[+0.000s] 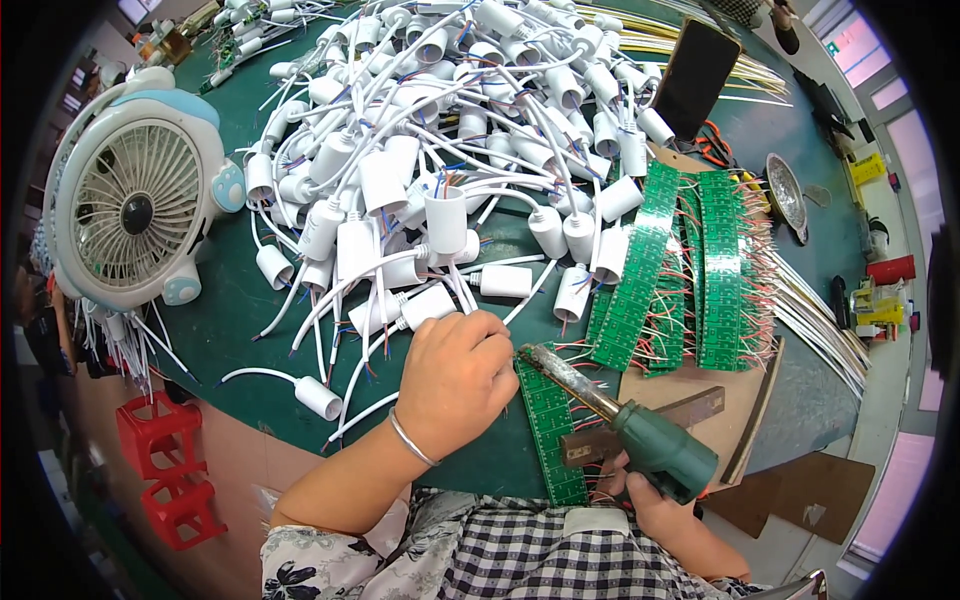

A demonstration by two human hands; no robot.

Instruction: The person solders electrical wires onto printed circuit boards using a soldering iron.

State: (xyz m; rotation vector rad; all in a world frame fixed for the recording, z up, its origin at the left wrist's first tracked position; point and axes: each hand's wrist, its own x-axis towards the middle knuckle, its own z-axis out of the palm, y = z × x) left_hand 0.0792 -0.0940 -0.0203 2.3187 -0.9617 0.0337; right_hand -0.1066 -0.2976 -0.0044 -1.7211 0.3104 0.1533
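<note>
My left hand [460, 375], wearing a silver bangle [410, 437], is closed at the near edge of a heap of white plastic cups with cables [400, 180]. A white cable [462, 290] runs down into its fingers; the fingertips are hidden. Above it a white cup [445, 220] stands upright, wire ends showing at its mouth. My right hand [655, 505] grips a soldering iron with a green body [668, 452]. Its metal barrel [575, 382] points up-left, the tip close to my left knuckles. Beneath the barrel lies a green circuit board strip [548, 425], beside a flat metal bar [650, 424].
A white-and-blue fan [135, 205] stands at left. Stacked circuit boards with red wires [720, 270] lie at right. Behind them are a propped phone [697, 80], orange-handled pliers [714, 145] and a metal dish [787, 197]. Red stools [165, 435] stand below the table at left.
</note>
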